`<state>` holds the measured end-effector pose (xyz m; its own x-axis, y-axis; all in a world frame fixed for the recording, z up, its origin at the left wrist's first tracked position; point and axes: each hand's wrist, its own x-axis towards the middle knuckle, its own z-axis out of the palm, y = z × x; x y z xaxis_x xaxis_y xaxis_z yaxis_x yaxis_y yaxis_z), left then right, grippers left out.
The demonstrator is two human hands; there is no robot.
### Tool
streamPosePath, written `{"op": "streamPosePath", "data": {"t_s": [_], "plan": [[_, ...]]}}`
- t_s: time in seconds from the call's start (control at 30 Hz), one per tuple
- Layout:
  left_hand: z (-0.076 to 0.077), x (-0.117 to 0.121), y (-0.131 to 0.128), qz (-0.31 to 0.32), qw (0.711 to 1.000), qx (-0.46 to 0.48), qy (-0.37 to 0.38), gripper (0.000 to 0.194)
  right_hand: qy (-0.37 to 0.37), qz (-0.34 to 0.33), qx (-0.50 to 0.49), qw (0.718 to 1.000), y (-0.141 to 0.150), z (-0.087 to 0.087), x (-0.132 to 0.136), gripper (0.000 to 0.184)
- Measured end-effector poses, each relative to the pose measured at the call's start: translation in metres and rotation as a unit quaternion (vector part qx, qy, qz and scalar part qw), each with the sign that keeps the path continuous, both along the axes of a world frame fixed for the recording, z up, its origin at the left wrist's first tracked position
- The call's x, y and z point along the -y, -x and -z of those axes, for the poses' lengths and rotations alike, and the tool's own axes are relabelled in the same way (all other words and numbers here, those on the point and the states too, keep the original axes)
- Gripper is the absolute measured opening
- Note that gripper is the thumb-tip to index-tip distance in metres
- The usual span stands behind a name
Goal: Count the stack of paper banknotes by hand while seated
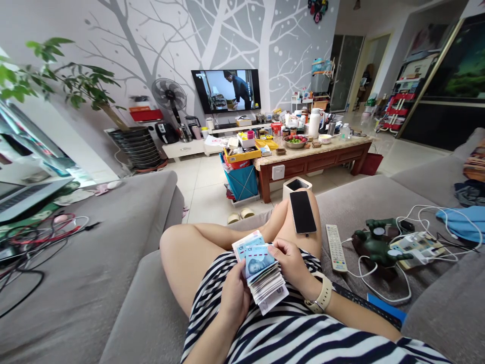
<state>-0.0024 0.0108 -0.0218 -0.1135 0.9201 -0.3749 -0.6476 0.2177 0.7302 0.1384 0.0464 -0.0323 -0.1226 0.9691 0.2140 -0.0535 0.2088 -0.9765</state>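
Observation:
I sit on a grey sofa (113,283) with my legs crossed. Both hands hold a thick stack of banknotes (263,275) over my lap. My left hand (233,296) wraps round the stack from below and the left. My right hand (291,263) pinches the top blue note at its right edge. A black phone (302,212) lies face up on my right knee. On my right wrist I wear a watch with a cream band (322,298).
A white remote (336,247), a green toy figure (377,245) and white cables (401,288) lie on the sofa to my right. A cluttered wooden coffee table (314,156) stands ahead, a TV (226,91) behind it. A laptop (22,194) and wires sit at left.

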Motion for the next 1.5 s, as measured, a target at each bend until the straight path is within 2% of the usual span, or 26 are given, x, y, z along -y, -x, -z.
{"op": "streamPosePath", "data": {"t_s": [0.13,0.3,0.53,0.67,1.5], "plan": [[-0.0002,-0.0012,-0.0010,0.001,1.000,0.018,0.001,0.014,-0.015,-0.011,-0.013,1.000,0.0000,-0.0057,0.0033,0.036],[-0.0036,0.0003,-0.0007,0.013,1.000,-0.013,-0.014,0.012,-0.012,-0.017,-0.030,0.999,-0.0001,-0.0094,0.0062,0.032],[-0.0068,0.0002,-0.0020,0.021,0.999,-0.022,-0.015,0.019,-0.003,-0.030,-0.060,0.998,0.0005,-0.0072,0.0040,0.027],[-0.0043,-0.0013,-0.0015,0.029,0.999,-0.026,-0.023,0.016,-0.004,-0.030,-0.066,0.997,0.0007,-0.0060,0.0033,0.026],[-0.0058,-0.0011,-0.0021,0.003,1.000,-0.007,-0.017,0.017,-0.012,-0.035,-0.074,0.997,-0.0006,-0.0088,0.0067,0.027]]}}
